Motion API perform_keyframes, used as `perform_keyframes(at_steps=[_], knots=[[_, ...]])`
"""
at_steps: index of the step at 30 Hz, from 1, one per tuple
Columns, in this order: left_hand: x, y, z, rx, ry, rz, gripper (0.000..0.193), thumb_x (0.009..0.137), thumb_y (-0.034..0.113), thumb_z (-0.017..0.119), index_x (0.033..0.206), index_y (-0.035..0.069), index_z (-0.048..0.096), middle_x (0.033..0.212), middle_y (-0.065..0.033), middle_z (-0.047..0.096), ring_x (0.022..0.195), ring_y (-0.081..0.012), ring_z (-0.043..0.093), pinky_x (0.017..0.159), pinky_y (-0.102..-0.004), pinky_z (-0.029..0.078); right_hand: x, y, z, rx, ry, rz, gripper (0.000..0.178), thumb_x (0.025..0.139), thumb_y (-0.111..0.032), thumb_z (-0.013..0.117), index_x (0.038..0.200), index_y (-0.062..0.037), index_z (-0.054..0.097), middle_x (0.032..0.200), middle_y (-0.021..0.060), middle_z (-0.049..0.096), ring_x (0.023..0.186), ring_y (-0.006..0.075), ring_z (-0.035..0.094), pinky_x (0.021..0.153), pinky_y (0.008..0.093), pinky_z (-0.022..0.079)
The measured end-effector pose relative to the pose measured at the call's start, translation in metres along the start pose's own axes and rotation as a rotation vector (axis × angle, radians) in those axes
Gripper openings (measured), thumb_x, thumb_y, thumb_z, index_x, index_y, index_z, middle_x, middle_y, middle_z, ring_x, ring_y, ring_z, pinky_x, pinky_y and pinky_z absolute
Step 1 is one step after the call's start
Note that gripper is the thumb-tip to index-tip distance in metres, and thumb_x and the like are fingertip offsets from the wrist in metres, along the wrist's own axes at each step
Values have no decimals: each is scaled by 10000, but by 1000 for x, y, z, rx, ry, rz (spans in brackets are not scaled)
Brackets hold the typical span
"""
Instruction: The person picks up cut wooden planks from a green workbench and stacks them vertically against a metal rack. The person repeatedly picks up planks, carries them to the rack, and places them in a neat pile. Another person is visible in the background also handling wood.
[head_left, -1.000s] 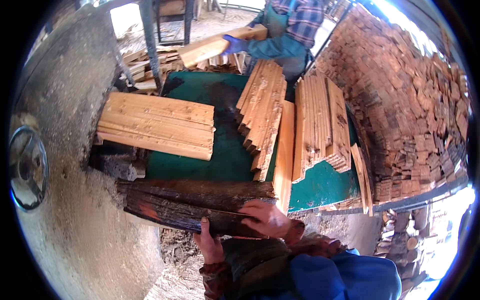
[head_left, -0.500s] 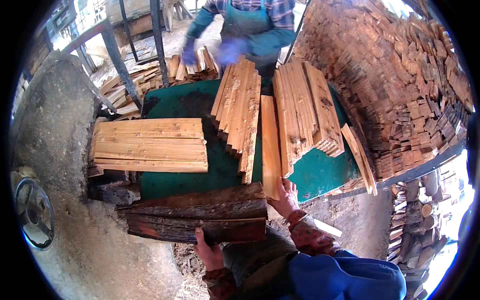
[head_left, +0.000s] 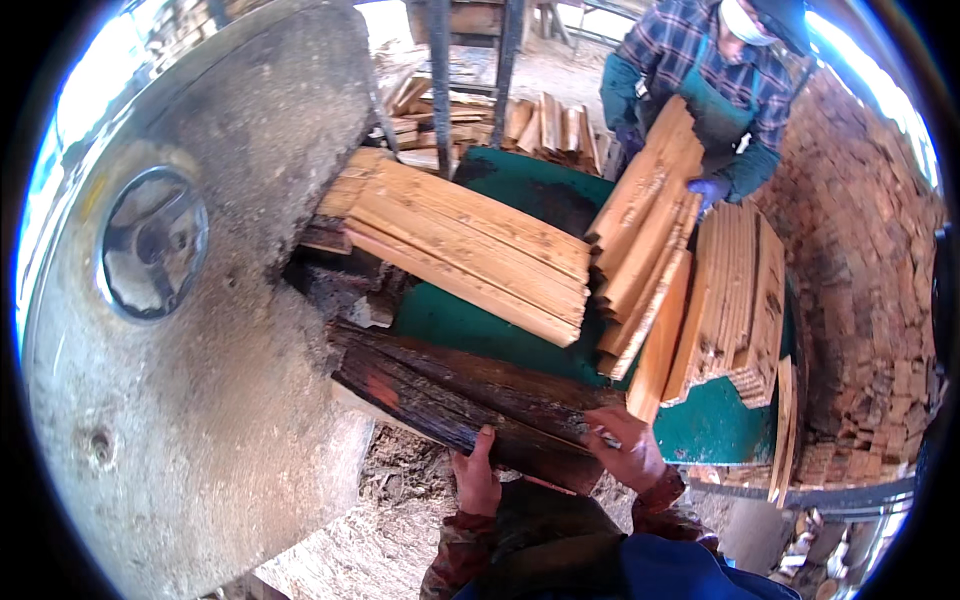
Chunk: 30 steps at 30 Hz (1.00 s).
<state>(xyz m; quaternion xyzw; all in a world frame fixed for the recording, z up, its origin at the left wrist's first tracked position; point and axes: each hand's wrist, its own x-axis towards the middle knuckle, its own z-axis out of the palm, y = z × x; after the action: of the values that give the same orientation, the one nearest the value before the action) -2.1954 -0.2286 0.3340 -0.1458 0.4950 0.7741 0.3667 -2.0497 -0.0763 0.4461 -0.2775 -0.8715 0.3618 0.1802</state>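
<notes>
A dark, bark-covered piece of split wood (head_left: 480, 412) lies along the near side of the green table, its far-left end close to the big machine disc. My left hand (head_left: 477, 478) grips its near edge, thumb on top and fingers hidden underneath. On its right end rests my right hand (head_left: 630, 450), fingers bent over the bark. Just beyond that hand, a single pale board (head_left: 660, 350) leans between two stacks. A stack of pale boards (head_left: 460, 245) lies to the left, reaching toward the disc.
Across the green table (head_left: 720, 435), a person in an apron and purple gloves holds a tilted stack of boards (head_left: 650, 220). Another stack (head_left: 725, 300) stands right. At left is the large grey machine disc (head_left: 230, 380) with a round metal wheel (head_left: 152, 243). Piled wood (head_left: 860, 300) fills the right.
My right hand has left the single pale board and come onto the dark wood's right end. The view has turned left. The other person now grips the middle stack, which is tilted.
</notes>
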Motion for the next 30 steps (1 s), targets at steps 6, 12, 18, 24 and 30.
perform_keyframes(at_steps=[6, 12, 18, 24, 30], knots=[[-1, 3, -3, 53, 5, -11, 426, 842, 243, 738, 1149, -19, 601, 1018, -55, 653, 801, -154, 630, 624, -277, 518, 61, -33, 33, -14, -337, -284, 391, 840, -180, 718, 1171, 0, 613, 1065, 181, 624, 934, 371, 635, 794, 406, 532], [-2, 4, 2, -34, 33, -2, 462, 831, 229, 742, 1178, -35, 590, 1050, -81, 652, 880, -172, 630, 710, -305, 532, 126, -23, 71, -107, -400, -323, 367, 877, -194, 663, 1177, 8, 598, 1068, 187, 620, 936, 370, 626, 787, 418, 522], [10, -11, -6, -25, -10, -34, 490, 851, 219, 713, 1231, -50, 562, 1132, -105, 632, 977, -213, 608, 875, -337, 495, 174, 59, 132, -267, -331, -240, 285, 897, -181, 604, 1123, -8, 618, 1000, 183, 609, 942, 374, 603, 817, 437, 500], [10, -7, -12, 21, 28, -62, 512, 852, 219, 717, 1252, -49, 544, 1167, -112, 617, 1029, -207, 584, 923, -336, 466, 177, 112, 121, -250, -290, -268, 177, 909, -181, 561, 971, -46, 657, 951, 160, 621, 911, 371, 612, 799, 448, 502], [5, 4, -3, 0, 37, 34, 453, 829, 182, 747, 1183, -44, 576, 1105, -85, 639, 976, -183, 590, 897, -324, 470, 184, 126, 89, -188, -318, -164, 183, 888, -161, 565, 940, -22, 673, 920, 191, 640, 905, 395, 612, 810, 446, 495]])
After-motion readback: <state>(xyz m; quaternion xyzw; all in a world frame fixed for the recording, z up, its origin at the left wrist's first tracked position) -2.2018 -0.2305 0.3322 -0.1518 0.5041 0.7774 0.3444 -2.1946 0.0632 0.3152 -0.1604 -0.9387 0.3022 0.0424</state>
